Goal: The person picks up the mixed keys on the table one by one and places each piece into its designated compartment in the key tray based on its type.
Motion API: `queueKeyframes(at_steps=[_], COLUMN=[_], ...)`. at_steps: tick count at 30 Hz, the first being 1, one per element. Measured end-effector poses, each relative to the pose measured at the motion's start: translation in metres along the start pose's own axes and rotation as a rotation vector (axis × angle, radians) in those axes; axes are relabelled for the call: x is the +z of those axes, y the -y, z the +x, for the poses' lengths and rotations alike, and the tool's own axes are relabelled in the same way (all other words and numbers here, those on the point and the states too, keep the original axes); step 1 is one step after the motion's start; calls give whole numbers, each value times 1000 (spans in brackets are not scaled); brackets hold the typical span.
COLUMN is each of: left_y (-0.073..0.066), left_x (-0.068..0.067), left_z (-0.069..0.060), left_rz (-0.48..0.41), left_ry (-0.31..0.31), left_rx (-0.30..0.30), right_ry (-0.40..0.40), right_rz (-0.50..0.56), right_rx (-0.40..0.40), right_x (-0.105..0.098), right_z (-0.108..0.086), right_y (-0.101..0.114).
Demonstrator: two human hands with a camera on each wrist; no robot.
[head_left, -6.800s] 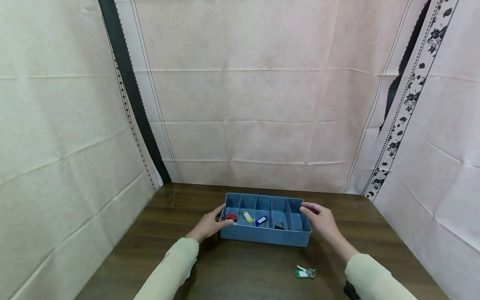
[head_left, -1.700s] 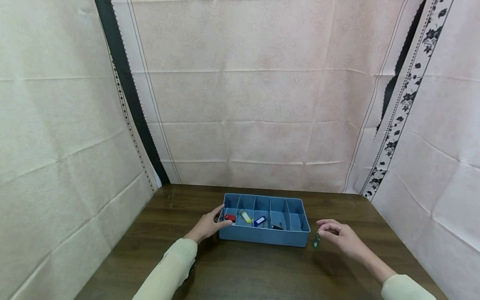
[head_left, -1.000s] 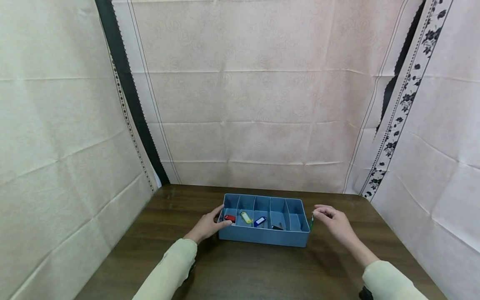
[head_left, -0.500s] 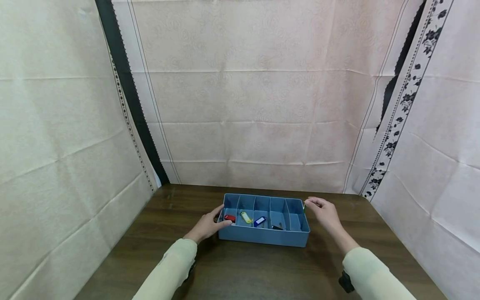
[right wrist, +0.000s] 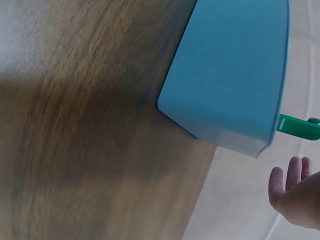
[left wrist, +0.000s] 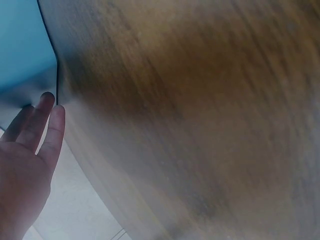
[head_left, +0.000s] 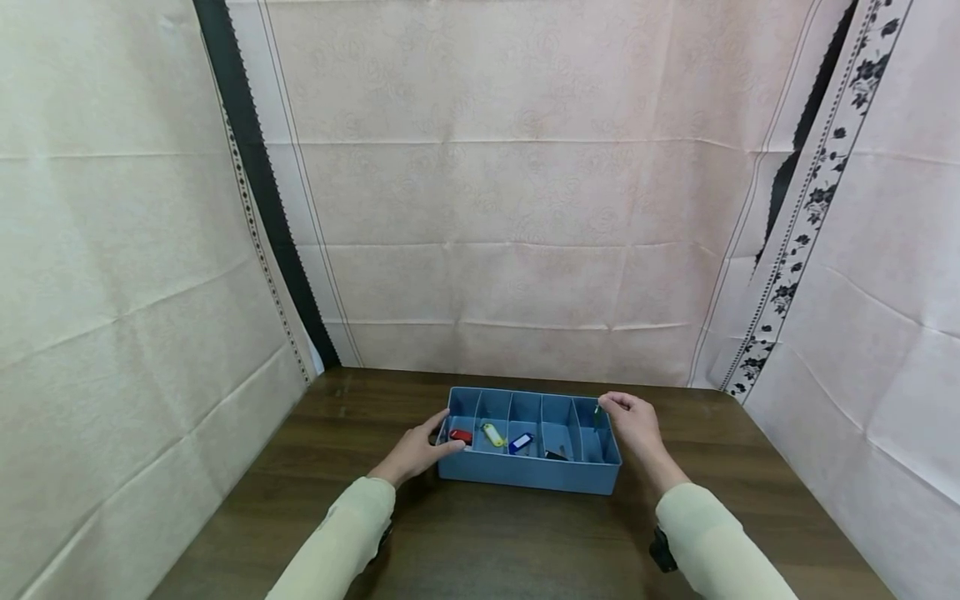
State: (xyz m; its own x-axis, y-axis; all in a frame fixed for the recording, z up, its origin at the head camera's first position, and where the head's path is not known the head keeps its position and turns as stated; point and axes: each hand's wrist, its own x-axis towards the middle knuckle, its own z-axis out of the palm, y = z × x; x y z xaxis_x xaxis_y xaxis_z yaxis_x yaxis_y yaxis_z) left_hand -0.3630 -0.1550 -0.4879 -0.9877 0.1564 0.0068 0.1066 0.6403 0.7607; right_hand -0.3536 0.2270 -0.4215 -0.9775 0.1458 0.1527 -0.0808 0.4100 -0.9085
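A blue compartment box stands on the wooden table. In the head view my left hand rests at its left end, fingers and thumb spread. The left wrist view has fairly straight fingers of that hand against the box wall. Over the rightmost compartment, my right hand pinches a key with a green key tag, which hangs downward. The right wrist view shows the tag past the box rim; the pinching fingertips are out of that frame.
Other compartments hold keys with a red key tag, a yellow key tag and a blue key tag, plus a dark-tagged item. Pale cloth hangs behind the table and at both sides.
The green-tagged key was lying on the table in front of the box; my right hand has picked it up and moved it left, over the rightmost compartment. My left hand has stayed put.
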Motion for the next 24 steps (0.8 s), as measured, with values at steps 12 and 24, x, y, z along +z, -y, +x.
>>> queueKeyframes(at_steps=[12,24], left_y=[-4,-4], left_x=[2,3], left_z=[-2,-2], left_rz=[6,3], left_ry=[8,7], left_rx=[25,28], right_ry=[-12,-20], right_rz=[55,42], right_rx=[40,19], right_x=[2,-1], right_z=[5,8], right_y=[-14,-15])
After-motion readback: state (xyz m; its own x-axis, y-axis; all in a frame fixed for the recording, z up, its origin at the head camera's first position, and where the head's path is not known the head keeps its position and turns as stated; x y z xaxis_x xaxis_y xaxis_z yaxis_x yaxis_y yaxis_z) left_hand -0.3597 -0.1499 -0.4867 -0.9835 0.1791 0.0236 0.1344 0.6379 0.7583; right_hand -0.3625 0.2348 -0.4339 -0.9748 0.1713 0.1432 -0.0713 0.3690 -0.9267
